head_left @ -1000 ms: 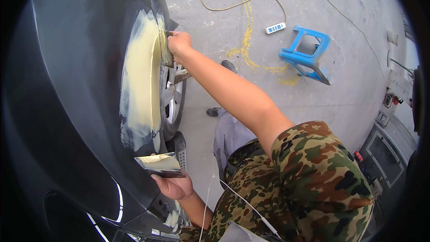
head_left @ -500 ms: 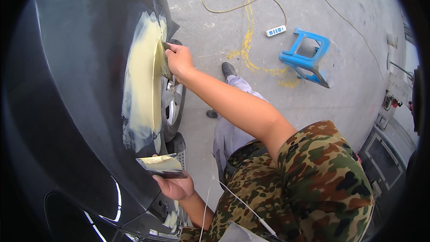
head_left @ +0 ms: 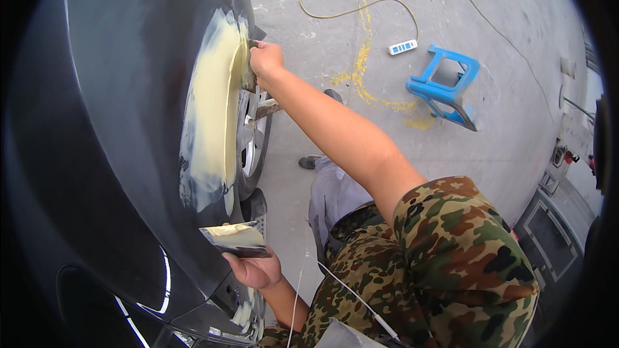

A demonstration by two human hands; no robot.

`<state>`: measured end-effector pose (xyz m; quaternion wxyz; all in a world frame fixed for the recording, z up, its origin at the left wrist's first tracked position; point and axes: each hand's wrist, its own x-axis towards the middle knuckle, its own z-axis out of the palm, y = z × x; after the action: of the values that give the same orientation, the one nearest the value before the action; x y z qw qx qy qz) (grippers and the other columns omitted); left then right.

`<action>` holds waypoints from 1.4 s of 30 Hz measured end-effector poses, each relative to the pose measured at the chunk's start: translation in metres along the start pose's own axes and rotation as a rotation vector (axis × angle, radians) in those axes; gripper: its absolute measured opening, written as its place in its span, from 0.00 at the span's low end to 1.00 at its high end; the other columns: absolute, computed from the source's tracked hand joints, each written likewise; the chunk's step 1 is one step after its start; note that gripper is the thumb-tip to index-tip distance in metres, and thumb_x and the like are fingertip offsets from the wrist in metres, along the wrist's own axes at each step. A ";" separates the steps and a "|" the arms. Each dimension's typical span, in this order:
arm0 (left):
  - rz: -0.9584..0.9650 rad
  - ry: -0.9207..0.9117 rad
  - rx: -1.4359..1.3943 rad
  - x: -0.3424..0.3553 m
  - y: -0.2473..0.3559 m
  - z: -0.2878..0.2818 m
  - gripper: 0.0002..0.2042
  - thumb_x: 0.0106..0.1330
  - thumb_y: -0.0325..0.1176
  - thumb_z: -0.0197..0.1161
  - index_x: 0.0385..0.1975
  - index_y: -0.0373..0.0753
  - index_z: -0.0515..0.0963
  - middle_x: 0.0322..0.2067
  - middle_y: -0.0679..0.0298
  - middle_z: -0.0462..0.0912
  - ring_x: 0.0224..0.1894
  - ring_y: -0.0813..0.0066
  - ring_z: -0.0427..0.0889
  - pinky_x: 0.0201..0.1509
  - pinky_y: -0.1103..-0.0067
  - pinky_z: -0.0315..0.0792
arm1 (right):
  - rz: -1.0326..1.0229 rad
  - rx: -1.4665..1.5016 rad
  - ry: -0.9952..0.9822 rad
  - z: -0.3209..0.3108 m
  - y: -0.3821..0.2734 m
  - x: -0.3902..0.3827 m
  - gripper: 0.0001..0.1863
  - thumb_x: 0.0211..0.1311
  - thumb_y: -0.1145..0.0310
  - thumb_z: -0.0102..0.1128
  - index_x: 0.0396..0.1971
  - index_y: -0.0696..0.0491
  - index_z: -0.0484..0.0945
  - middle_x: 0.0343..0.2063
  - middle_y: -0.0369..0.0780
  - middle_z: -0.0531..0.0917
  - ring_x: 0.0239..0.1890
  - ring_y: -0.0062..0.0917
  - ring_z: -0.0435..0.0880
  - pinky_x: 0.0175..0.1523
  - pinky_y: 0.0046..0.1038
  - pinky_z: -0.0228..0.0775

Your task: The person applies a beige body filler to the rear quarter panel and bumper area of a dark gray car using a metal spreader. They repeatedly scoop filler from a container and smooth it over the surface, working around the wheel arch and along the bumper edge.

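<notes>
A dark car panel fills the left side, with a long patch of pale yellow putty along its edge beside the wheel. My right hand is closed on a thin putty spreader, held against the upper part of the patch's right edge. Lower down, my left hand grips a flat plate loaded with pale putty, held beside the panel below the patch. A strip of worn material shows near the wheel, behind my right wrist.
A blue plastic stool is on the grey floor. Behind it lie a power strip with a looped cable and yellow marks. A grey metal unit stands at right. Thin white cords hang by my body.
Since half a second ago my right hand and spreader have moved up along the putty's edge. The whole scene sits slightly further right in the picture. My left hand still holds the plate.
</notes>
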<state>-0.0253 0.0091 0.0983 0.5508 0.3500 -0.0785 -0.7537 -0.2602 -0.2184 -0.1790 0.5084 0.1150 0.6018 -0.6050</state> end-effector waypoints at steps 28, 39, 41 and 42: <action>-0.020 -0.010 -0.095 -0.065 0.045 -0.084 0.27 0.78 0.41 0.53 0.71 0.37 0.60 0.70 0.56 0.65 0.69 0.60 0.68 0.73 0.61 0.63 | -0.383 -0.096 -0.211 -0.029 0.058 -0.136 0.20 0.72 0.74 0.53 0.61 0.60 0.76 0.42 0.36 0.82 0.40 0.14 0.75 0.46 0.20 0.70; -0.056 -0.032 -0.058 -0.112 0.086 -0.169 0.27 0.77 0.42 0.53 0.72 0.38 0.61 0.70 0.57 0.66 0.69 0.61 0.68 0.73 0.60 0.62 | -0.625 -0.184 -0.253 -0.047 0.131 -0.239 0.18 0.69 0.77 0.54 0.58 0.57 0.79 0.49 0.43 0.83 0.49 0.28 0.81 0.55 0.27 0.71; -0.050 -0.026 -0.031 -0.120 0.091 -0.183 0.27 0.77 0.42 0.53 0.72 0.39 0.61 0.70 0.57 0.66 0.69 0.61 0.69 0.73 0.60 0.63 | -0.731 -0.222 -0.256 -0.048 0.143 -0.254 0.18 0.69 0.78 0.55 0.57 0.57 0.79 0.50 0.45 0.82 0.50 0.31 0.82 0.55 0.27 0.72; -0.035 -0.016 -0.025 -0.123 0.093 -0.188 0.26 0.78 0.41 0.53 0.72 0.39 0.61 0.70 0.57 0.66 0.69 0.61 0.69 0.73 0.60 0.63 | -0.753 -0.230 -0.257 -0.048 0.149 -0.261 0.18 0.68 0.78 0.55 0.57 0.57 0.79 0.50 0.45 0.82 0.50 0.32 0.82 0.55 0.27 0.72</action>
<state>0.1804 0.1326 0.0595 0.5413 0.3382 -0.0676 -0.7668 -0.0515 -0.0175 -0.0862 0.3321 -0.2473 0.5969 -0.6871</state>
